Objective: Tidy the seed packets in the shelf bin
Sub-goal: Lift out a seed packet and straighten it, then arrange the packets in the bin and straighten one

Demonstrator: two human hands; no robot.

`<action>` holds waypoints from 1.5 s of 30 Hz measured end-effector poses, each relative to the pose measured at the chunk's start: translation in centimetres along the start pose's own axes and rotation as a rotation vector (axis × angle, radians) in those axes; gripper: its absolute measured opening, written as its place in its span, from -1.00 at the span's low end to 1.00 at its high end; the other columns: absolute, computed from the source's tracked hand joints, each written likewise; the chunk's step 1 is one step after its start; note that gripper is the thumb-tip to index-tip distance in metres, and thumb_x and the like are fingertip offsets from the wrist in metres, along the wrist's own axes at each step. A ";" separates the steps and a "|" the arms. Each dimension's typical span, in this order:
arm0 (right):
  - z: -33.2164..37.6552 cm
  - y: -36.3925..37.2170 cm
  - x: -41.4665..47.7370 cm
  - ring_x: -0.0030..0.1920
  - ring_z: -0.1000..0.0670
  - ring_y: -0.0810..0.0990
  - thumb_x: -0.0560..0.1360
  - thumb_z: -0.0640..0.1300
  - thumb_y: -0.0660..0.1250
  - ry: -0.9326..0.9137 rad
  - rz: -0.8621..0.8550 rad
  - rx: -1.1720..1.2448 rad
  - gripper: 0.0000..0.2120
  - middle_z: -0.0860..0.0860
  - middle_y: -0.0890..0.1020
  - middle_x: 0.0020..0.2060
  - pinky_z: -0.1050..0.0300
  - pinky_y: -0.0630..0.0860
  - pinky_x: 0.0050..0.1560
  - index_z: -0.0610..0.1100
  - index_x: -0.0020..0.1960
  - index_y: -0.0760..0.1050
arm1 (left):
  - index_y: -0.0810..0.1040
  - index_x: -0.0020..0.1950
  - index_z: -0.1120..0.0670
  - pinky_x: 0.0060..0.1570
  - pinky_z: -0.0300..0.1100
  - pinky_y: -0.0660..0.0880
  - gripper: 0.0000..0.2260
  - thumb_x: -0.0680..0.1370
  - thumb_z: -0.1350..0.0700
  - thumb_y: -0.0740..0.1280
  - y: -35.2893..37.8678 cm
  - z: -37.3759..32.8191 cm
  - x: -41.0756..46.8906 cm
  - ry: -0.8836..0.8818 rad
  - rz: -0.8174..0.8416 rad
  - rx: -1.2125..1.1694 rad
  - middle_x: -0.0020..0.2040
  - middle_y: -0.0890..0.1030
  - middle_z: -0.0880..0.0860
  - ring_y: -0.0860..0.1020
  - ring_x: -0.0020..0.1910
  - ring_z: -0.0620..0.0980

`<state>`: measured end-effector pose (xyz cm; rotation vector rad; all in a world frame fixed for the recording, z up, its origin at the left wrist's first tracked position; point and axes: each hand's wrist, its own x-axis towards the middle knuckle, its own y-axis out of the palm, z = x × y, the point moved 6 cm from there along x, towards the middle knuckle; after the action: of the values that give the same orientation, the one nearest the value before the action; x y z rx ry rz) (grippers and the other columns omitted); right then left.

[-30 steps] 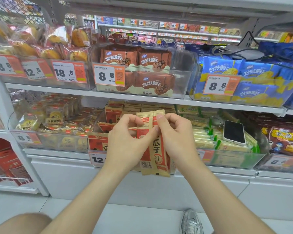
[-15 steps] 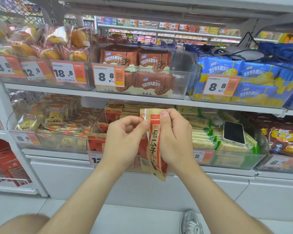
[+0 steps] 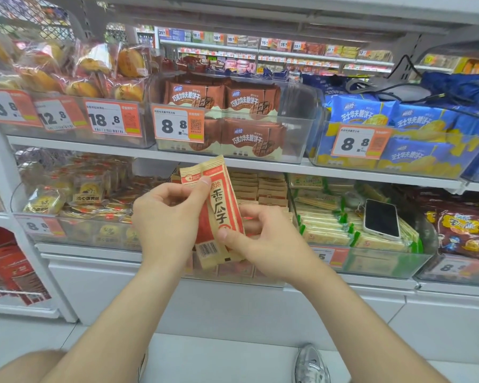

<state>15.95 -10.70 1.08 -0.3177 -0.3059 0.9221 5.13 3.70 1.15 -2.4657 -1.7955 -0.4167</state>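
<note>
My left grip (image 3: 166,219) pinches the seed packets (image 3: 222,208) near the top and my right grip (image 3: 266,244) pinches them at their 5 o'clock, probably to square the edges before filing. They're upright, just in front of the shelf bin (image 3: 234,270); filed rows (image 3: 260,186) sit at their 1 o'clock.

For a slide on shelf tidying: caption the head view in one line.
The left hand and right hand pinch seed packets before the shelf bin; a phone lies on green packets.
</note>
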 end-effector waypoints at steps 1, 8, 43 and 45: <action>-0.3 0.0 0.2 -0.10 0.06 0.80 0.61 -0.14 0.50 -0.001 -0.017 -0.004 -0.76 0.09 0.80 -0.05 -0.07 0.76 -0.07 0.08 0.24 0.64 | 0.72 -0.20 0.06 -0.08 0.17 0.73 -0.71 0.49 -0.14 0.62 0.1 0.2 0.2 -0.011 0.035 0.018 -0.23 0.76 -0.03 0.76 -0.20 0.05; -2.0 -2.1 1.1 -0.01 0.02 0.80 0.67 -0.08 0.41 -0.008 -0.296 0.098 -0.79 0.04 0.81 -0.04 -0.16 0.74 0.08 -0.07 0.27 0.69 | 0.70 -0.17 -0.04 -0.22 -0.08 0.60 -0.79 0.46 -0.12 0.63 2.3 0.8 -1.2 0.075 0.388 0.339 -0.18 0.75 -0.15 0.70 -0.27 -0.05; -1.1 -3.3 0.3 -0.17 -0.05 0.80 0.63 -0.05 0.45 0.014 -0.486 0.246 -0.89 0.02 0.79 -0.19 -0.27 0.74 -0.09 -0.02 0.13 0.68 | 0.56 0.08 0.07 -0.06 -0.10 0.72 -0.81 0.63 0.00 0.48 3.7 -0.3 -2.5 0.039 0.662 0.187 0.09 0.76 -0.10 0.75 -0.03 -0.11; -0.8 -3.1 0.4 -0.13 -0.02 0.80 0.66 -0.06 0.41 -0.022 -0.464 0.221 -0.89 0.04 0.80 -0.15 -0.24 0.74 -0.07 -0.02 0.10 0.71 | 0.53 0.06 0.10 -0.06 -0.09 0.71 -0.68 0.60 -0.14 0.47 3.7 -0.4 -2.6 0.050 0.639 0.199 0.07 0.75 -0.12 0.74 -0.04 -0.11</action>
<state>18.74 -12.26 1.60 -0.0272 -0.2794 0.4956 7.81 0.00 1.30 -2.6571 -0.8885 -0.2294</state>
